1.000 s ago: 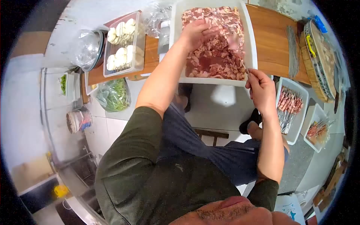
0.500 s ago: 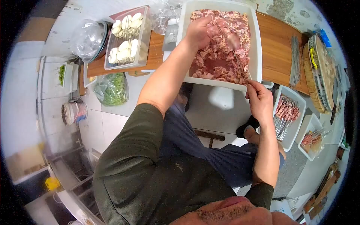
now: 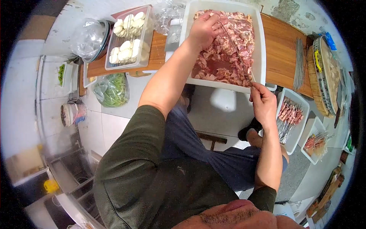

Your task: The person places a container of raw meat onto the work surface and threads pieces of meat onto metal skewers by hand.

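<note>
A long thin metal skewer [image 3: 237,49] slants over raw chopped meat [image 3: 223,57] in a large white tub [image 3: 260,49]. My right hand [image 3: 264,103], just outside the tub's near edge, pinches the skewer's lower end between thumb and fingers. Over the meat at the tub's far left, my left hand [image 3: 204,31] has its fingers curled in beside the skewer's upper end. Whatever lies in those fingers is hidden. Whether meat is threaded on the skewer is hard to tell.
A clear box [image 3: 146,53] of white pieces on skewers stands left on the wooden table [image 3: 276,45]. Loose skewers [image 3: 299,63] and a round chopping block [image 3: 324,76] are at right. Below sit trays of meat skewers [image 3: 290,114]; a bag of greens [image 3: 112,89] is lower left.
A blurred pale piece of meat beside the skewer's middle is gone from there. My left fingers have drawn up and curled near the skewer's upper end; my right hand stays nearly still.
</note>
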